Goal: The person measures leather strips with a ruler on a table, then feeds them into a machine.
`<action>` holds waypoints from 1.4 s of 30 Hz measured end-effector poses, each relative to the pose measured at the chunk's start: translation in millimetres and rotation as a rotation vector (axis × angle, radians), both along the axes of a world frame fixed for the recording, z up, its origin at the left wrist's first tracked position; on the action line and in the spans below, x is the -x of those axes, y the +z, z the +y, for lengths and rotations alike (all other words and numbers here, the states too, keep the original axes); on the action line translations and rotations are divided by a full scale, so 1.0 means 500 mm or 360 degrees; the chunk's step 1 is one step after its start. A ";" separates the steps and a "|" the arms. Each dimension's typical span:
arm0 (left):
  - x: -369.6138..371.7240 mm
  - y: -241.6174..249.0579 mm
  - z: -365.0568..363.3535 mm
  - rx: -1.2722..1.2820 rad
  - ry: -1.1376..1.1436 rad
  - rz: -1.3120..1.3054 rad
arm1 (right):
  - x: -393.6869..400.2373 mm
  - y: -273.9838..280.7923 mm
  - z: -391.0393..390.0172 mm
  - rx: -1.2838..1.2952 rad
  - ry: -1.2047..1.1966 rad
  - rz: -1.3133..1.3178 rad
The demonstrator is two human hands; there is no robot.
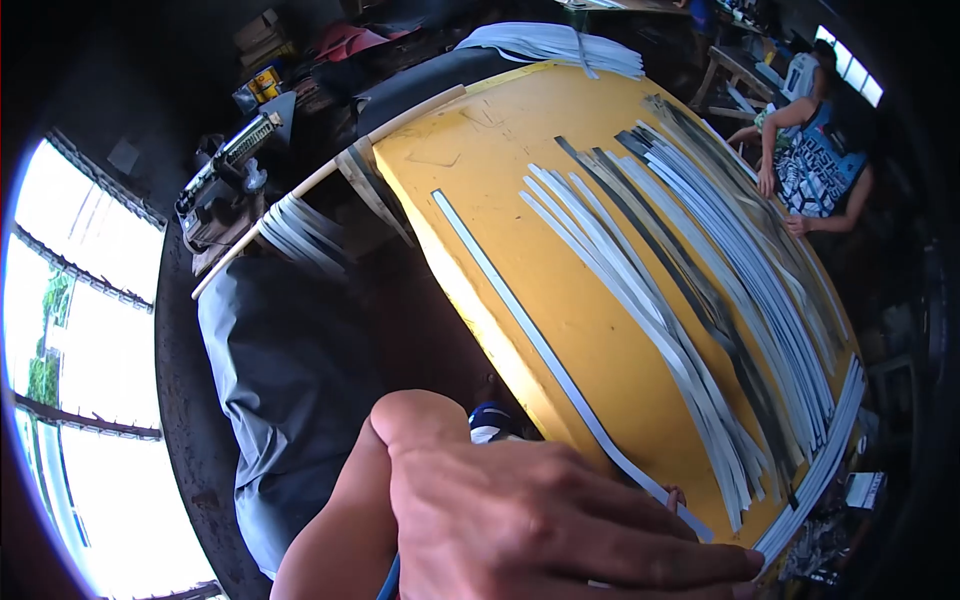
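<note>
My left hand (550, 520) fills the lower middle, close to the camera, back of the hand up, with fingers stretched to the right. I see nothing held in it. Behind it, a small fingertip (675, 495) rests at the near end of a single pale grey strip (540, 345). It seems to belong to my right hand, which is otherwise hidden. That strip lies lengthwise along the left side of the yellow table (490, 140). To its right are loose pale strips (640, 310), then dark strips (690, 280) and a thick row of grey-blue strips (760, 290).
A wooden pole (320, 175) with hanging strips (300, 235) juts left from the table. Dark sheeting (290, 400) drapes below it. A strip coil (550, 45) sits at the far end, a bundle (815, 500) at the near right corner. Another person (820, 165) works along the right edge.
</note>
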State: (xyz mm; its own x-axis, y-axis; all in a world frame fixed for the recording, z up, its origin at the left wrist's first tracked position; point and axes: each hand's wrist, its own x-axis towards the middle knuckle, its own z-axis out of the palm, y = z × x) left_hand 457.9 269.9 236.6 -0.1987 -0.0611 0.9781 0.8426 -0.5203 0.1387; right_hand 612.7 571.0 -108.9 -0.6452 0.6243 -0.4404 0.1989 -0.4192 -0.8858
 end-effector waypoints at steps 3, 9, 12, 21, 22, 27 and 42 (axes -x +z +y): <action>-0.012 0.046 -0.031 0.0233 0.0390 -0.0006 | 0.009 0.034 0.000 -0.0027 0.0017 -0.0082; -0.050 0.061 -0.081 0.0291 0.0911 -0.0110 | 0.027 0.033 -0.011 -0.0053 0.0091 -0.0096; -0.054 0.077 -0.131 0.0535 0.0994 -0.0052 | 0.040 0.064 -0.013 -0.0127 0.0242 -0.0125; -0.057 0.110 -0.232 0.1054 0.0462 -0.0146 | 0.066 0.084 -0.018 -0.0225 0.0287 -0.0227; -0.060 0.106 -0.233 0.1058 0.0458 -0.0156 | 0.062 0.080 -0.015 -0.0222 0.0288 -0.0238; -0.048 0.088 -0.220 0.0975 0.0385 -0.0207 | 0.060 0.056 0.000 -0.0208 0.0320 -0.0203; -0.050 -0.008 -0.175 0.0618 -0.0105 -0.0528 | 0.044 0.068 -0.007 -0.0363 0.0428 -0.0259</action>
State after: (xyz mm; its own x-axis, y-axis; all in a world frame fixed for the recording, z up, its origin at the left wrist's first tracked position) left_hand 483.1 182.1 232.9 -0.4933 0.3172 0.8100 0.6878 -0.4278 0.5864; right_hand 590.7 567.5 -75.1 -0.7323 0.5358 -0.4202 0.4209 -0.1290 -0.8979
